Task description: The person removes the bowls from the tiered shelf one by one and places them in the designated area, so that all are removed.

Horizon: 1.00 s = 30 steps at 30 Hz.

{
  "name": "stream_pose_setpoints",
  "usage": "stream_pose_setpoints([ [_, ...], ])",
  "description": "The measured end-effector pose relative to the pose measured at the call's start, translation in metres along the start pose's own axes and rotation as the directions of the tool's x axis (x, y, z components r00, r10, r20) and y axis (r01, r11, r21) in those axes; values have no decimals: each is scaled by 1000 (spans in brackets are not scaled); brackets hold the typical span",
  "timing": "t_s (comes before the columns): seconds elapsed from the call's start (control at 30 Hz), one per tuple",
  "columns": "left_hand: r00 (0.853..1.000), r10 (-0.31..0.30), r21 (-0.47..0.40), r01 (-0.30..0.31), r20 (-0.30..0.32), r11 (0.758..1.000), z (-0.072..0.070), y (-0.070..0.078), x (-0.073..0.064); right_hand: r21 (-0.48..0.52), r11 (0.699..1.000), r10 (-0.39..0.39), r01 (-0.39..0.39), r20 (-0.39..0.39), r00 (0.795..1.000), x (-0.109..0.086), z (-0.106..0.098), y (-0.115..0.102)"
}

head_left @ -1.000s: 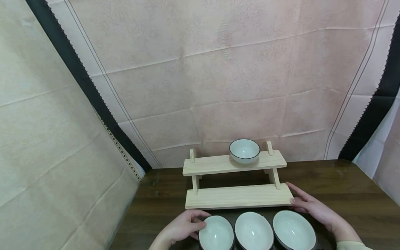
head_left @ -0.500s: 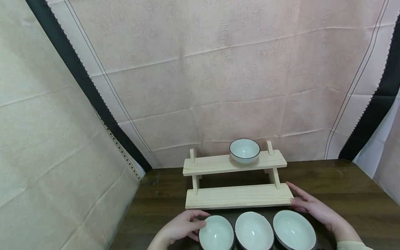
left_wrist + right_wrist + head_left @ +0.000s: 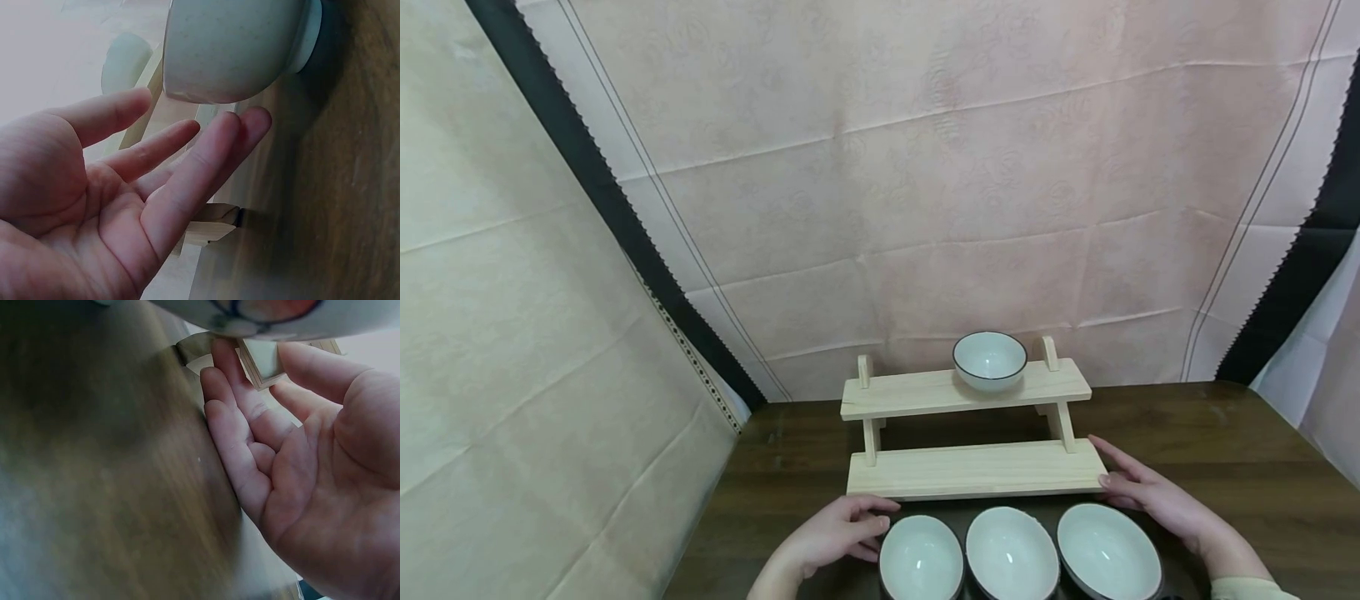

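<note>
A two-tier pale wooden shelf (image 3: 970, 471) stands toward the back of the table. On its upper board sits a small white bowl (image 3: 990, 362) with a dark rim. Three more bowls line up in front: a left bowl (image 3: 921, 558), a middle bowl (image 3: 1011, 554) and a right bowl (image 3: 1108, 550). Close beside the left bowl is my left hand (image 3: 831, 537), fingers extended and holding nothing; the left wrist view shows a gap between thumb and bowl. My right hand (image 3: 1165, 504) holds the right end of the lower board, thumb and fingers on either side of it.
The dark brown wooden table (image 3: 1210, 433) extends to both sides of the shelf. Behind it hangs a pale pink cloth (image 3: 962, 208) with black edging, and another light cloth (image 3: 550, 375) hangs at the left. A dark surface lies under the front bowls.
My left hand has drawn slightly left, away from the left bowl's rim. The right hand keeps its place at the shelf end. The head view has shifted a little.
</note>
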State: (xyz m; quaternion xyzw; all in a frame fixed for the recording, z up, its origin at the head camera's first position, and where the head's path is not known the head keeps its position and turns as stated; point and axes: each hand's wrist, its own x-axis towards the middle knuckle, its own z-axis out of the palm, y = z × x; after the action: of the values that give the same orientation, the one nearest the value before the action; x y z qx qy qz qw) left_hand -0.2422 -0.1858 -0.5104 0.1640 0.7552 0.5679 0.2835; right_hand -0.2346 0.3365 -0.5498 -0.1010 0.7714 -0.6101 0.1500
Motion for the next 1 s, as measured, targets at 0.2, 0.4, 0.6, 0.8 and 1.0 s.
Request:
stream_pose_setpoints([
  [0.2,1000,-5,-10,5,4,1000,-2,2,0,-2,1000,10,-10,-1,1000,0,0,-1],
  [0.4,999,27,-9,-27,-23,1000,0,8,-2,-23,999,25,-25,-15,1000,-1,1,-3],
  [0.6,990,92,-7,-94,-109,996,0,23,-3,-29,999,37,-38,-18,999,1,2,-4],
  [0.8,967,183,33,-180,-177,983,3,46,0,-23,999,24,-25,-12,1000,1,2,-3],
  [1.0,935,252,74,-241,-248,968,11,79,7,-26,1000,18,-18,-15,1000,-1,1,-3],
])
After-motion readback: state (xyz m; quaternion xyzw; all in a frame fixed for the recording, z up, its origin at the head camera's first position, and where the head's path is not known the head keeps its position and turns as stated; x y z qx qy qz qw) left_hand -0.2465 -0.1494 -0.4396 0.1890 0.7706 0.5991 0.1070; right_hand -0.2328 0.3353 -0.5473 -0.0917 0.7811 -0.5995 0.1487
